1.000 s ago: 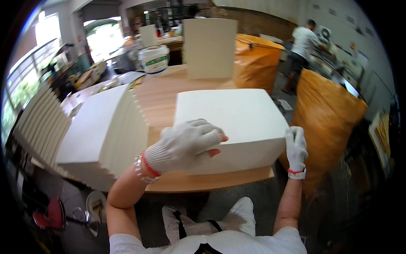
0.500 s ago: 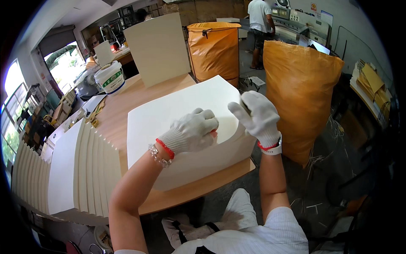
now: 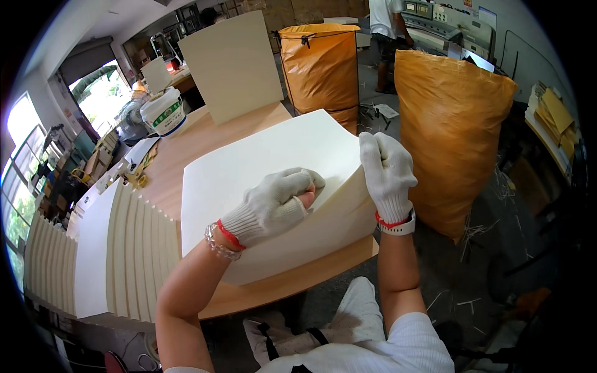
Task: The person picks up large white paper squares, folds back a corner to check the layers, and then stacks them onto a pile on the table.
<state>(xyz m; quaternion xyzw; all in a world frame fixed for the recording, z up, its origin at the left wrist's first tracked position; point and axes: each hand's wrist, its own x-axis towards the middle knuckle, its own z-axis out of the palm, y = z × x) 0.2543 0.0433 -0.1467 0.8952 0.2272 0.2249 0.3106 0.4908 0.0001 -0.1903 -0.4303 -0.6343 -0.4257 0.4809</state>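
Observation:
A thick stack of large white paper sheets (image 3: 249, 161) lies on the wooden table before me, its right corner bent upward. My right hand (image 3: 388, 168), in a white knit glove with a red cuff edge, is closed on that raised corner. My left hand (image 3: 277, 202), gloved alike, rests over the near part of the stack with its fingers curled in. A bare fingertip shows at its glove. Whether sheets are pinched in those left fingers is hidden.
Fanned stacks of boards (image 3: 140, 248) stand at the left. A white bucket (image 3: 163, 112) and an upright board (image 3: 233, 68) are on the far table (image 3: 180, 146). Orange sacks (image 3: 451, 143) stand right of the table. A person (image 3: 385, 28) is at a machine behind.
My right hand has closed on the sheet corner, where its fingers were apart before. The corner now bends up more tautly. My left hand has turned slightly and moved a little down.

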